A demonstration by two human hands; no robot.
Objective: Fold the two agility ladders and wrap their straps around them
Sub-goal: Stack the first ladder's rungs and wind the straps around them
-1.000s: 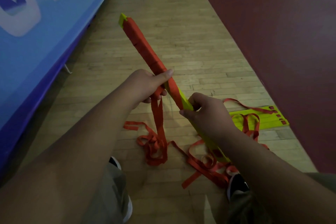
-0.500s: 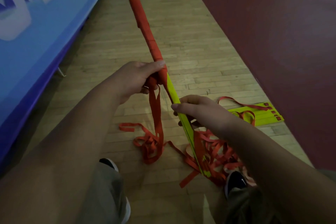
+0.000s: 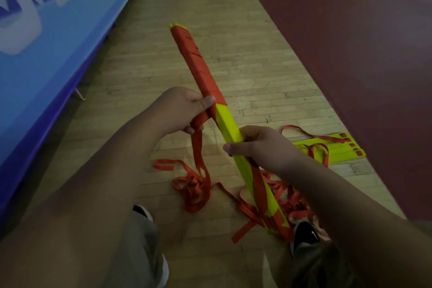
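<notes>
While my left hand curls round the orange strap, thumb pressing it against the folded agility ladder, my right hand grips the bare yellow rungs just below. The bundle tilts up and away from me, its upper half wrapped in strap, its lower end near my right shoe. Loose strap hangs from my left hand to a tangle on the wooden floor. The second ladder lies flat on the floor to my right, straps draped across it.
</notes>
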